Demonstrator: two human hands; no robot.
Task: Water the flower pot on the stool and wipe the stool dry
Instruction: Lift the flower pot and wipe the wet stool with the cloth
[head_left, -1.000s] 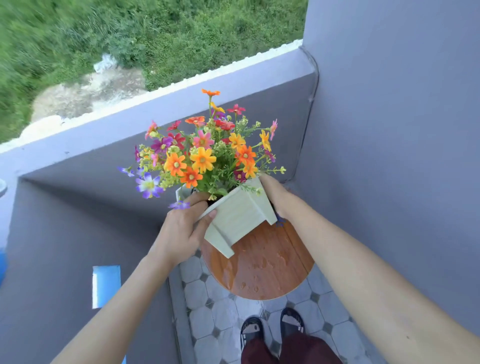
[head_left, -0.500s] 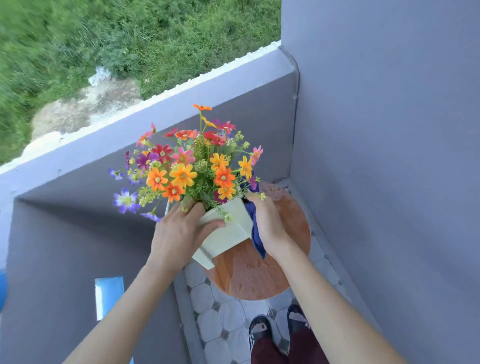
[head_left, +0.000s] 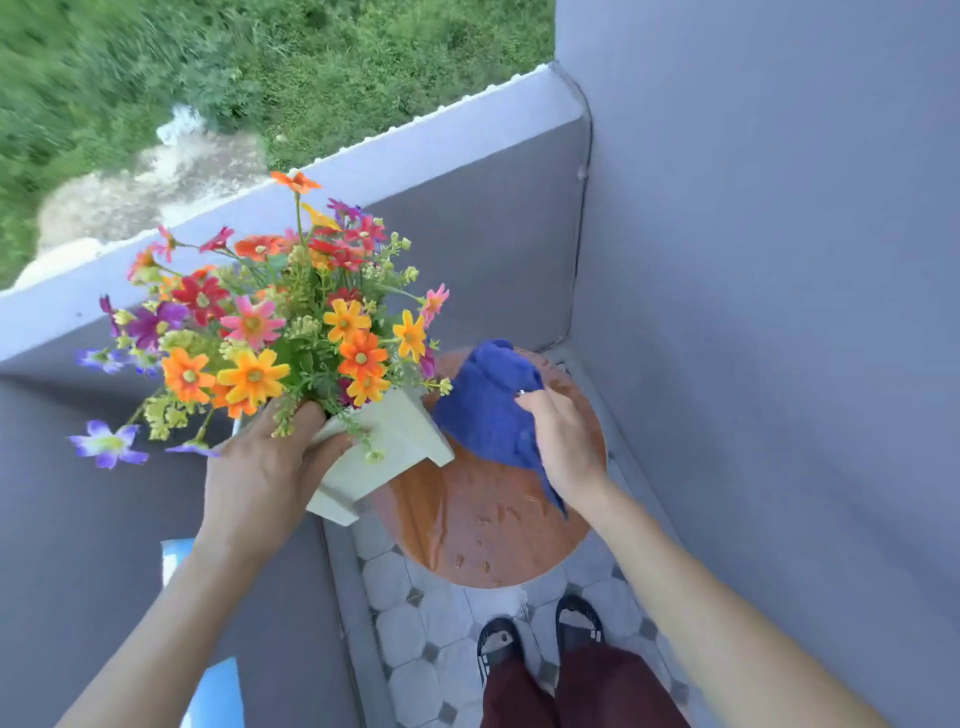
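My left hand (head_left: 260, 473) grips the white square flower pot (head_left: 384, 457) and holds it lifted and tilted, to the left of the stool. Colourful flowers (head_left: 270, 332) fill the pot. My right hand (head_left: 563, 441) holds a crumpled blue cloth (head_left: 488, 410) over the far part of the round brown wooden stool (head_left: 478, 525). Water drops and a wet sheen lie on the stool's near half.
A grey wall (head_left: 779, 312) rises close on the right and a low grey parapet (head_left: 389, 166) runs behind, with grass beyond. My feet in black sandals (head_left: 540, 639) stand on the tiled floor (head_left: 426, 623) just in front of the stool. A blue object (head_left: 218, 691) lies lower left.
The pot has moved left and off the stool in my left hand alone. My right hand has let go of the pot and brought the blue cloth out over the stool top.
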